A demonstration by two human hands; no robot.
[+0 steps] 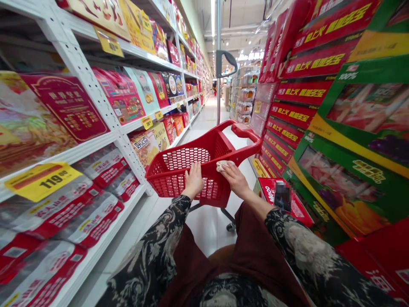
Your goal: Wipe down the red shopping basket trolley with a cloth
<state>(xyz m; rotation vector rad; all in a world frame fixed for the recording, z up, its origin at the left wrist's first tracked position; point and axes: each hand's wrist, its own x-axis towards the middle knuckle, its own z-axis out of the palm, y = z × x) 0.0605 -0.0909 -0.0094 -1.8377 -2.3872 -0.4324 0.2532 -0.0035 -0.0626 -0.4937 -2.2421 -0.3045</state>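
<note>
white cloth (225, 166) under right hand (235, 180), left hand (193, 181) on red cart (220, 126).

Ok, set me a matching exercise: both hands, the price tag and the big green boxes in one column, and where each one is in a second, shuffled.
1. left hand
2. right hand
3. yellow price tag reading 119.00
4. green boxes

A. stacked along the right side of the aisle
B. on a white cloth on the red shopping cart
C. on a white shelf edge
D. flat on the cart's red mesh

Pairs: 1-D, 2-B, 3-C, 4-A
</note>
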